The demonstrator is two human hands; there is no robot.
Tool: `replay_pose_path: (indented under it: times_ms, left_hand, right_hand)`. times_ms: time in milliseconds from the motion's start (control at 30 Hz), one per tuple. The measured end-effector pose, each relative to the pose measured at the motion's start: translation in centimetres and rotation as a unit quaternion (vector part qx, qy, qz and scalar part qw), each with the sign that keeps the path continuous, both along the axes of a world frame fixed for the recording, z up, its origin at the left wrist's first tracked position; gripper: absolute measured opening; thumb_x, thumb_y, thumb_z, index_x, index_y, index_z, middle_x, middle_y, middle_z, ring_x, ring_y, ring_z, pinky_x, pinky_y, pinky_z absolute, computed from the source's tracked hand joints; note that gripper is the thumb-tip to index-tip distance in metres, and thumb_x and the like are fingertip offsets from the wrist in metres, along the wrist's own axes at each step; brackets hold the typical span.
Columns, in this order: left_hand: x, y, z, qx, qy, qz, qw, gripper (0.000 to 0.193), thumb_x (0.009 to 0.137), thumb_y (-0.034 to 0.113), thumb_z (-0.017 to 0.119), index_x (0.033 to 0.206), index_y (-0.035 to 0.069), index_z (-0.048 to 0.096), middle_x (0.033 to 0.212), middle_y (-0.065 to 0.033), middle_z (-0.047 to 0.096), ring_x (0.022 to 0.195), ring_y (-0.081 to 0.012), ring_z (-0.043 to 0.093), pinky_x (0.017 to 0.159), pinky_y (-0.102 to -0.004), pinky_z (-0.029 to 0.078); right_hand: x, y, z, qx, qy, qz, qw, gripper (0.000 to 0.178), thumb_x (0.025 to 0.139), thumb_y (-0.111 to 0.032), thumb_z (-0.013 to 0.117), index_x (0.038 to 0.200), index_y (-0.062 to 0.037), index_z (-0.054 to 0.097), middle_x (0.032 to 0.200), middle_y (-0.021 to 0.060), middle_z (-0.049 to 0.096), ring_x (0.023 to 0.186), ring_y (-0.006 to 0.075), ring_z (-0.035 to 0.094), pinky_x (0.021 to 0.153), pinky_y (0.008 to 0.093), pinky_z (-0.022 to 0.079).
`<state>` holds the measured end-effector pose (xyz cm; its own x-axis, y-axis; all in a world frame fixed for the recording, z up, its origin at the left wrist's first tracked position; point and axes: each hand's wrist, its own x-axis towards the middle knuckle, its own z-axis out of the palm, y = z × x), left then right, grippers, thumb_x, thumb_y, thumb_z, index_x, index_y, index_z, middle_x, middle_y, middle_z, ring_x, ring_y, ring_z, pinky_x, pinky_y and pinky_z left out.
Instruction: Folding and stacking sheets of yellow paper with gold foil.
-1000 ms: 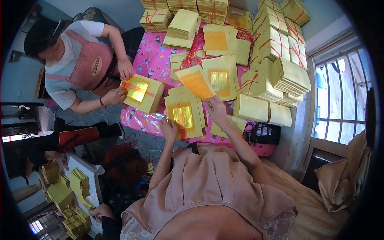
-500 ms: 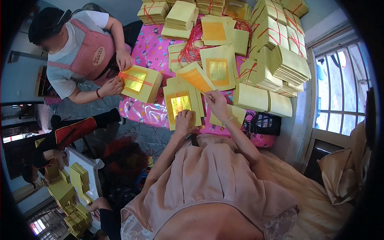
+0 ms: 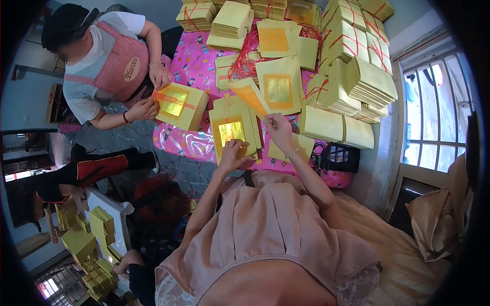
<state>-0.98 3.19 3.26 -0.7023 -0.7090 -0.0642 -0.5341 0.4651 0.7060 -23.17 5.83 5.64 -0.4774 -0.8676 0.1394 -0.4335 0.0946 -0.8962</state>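
A stack of yellow paper sheets (image 3: 219, 113) with a shiny gold foil square on top lies in front of me on the pink table. My left hand (image 3: 234, 155) is at its near edge, fingers bent and apart over the paper just below the foil. My right hand (image 3: 278, 127) pinches the near corner of a slanted, orange-faced sheet (image 3: 250, 96), raised beside the stack; whether it is one sheet or more I cannot tell. Just beyond my right hand lies another yellow sheet pile (image 3: 278, 87) with a gold foil square.
Tied yellow paper bundles (image 3: 347, 38) pile up at the right and back. Red ties (image 3: 246, 58) lie mid-table. At left, a co-worker (image 3: 109, 61) handles a thick paper block (image 3: 196, 113). Other people's hands work at a white table (image 3: 116, 217) lower left. A barred window (image 3: 434, 107) is at right.
My left hand has slid slightly down and its fingers have lifted and spread more. My right hand has shifted a little right with the slanted sheet, which has turned narrower to view.
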Motion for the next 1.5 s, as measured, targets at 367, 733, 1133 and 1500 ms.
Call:
replay_pose_path:
  times_ms: [367, 733, 1133, 1500]
  left_hand:
    - [2.4, 1.1, -5.3, 0.308, 0.231, 0.278, 0.880, 0.018, 0.087, 0.011, 0.065, 0.099, -0.002, 0.064, 0.078, -0.0026, 0.066, 0.065, -0.0079, 0.058, 0.059, -0.0223, 0.048]
    - [1.7, 1.1, -4.5, 0.322, 0.249, 0.262, 0.875, 0.013, 0.078, 0.005, 0.073, 0.083, 0.002, 0.061, 0.075, -0.0023, 0.066, 0.066, -0.0051, 0.059, 0.059, -0.0201, 0.048]
    - [3.0, 0.8, -4.4, 0.391, 0.276, 0.281, 0.832, 0.015, 0.093, 0.022, 0.058, 0.086, 0.009, 0.061, 0.074, 0.0061, 0.056, 0.061, -0.0024, 0.048, 0.051, -0.0196, 0.036]
    - [4.1, 0.4, -0.7, 0.331, 0.565, 0.484, 0.581, 0.017, 0.098, 0.020, 0.044, 0.104, 0.005, 0.049, 0.106, -0.0082, 0.058, 0.098, -0.0194, 0.058, 0.085, -0.0349, 0.049]
  right_hand:
    - [0.5, -0.1, 1.5, -0.008, 0.039, 0.005, 0.999, 0.013, 0.082, -0.010, 0.065, 0.092, -0.0020, 0.064, 0.079, 0.0099, 0.058, 0.064, 0.0214, 0.061, 0.056, 0.0295, 0.050]
    - [0.6, 0.0, 1.6, -0.024, 0.032, -0.003, 0.999, 0.014, 0.082, -0.009, 0.066, 0.094, -0.0023, 0.064, 0.079, 0.0097, 0.058, 0.063, 0.0199, 0.060, 0.055, 0.0286, 0.049]
    - [-1.2, -0.5, 3.1, -0.061, 0.039, -0.044, 0.996, 0.013, 0.082, -0.006, 0.065, 0.094, -0.0023, 0.063, 0.080, 0.0106, 0.058, 0.062, 0.0210, 0.060, 0.057, 0.0297, 0.048]
    - [5.7, 0.6, 5.3, -0.024, 0.243, 0.158, 0.957, 0.014, 0.080, -0.010, 0.058, 0.094, -0.0059, 0.059, 0.083, 0.0106, 0.051, 0.071, 0.0277, 0.060, 0.057, 0.0389, 0.050]
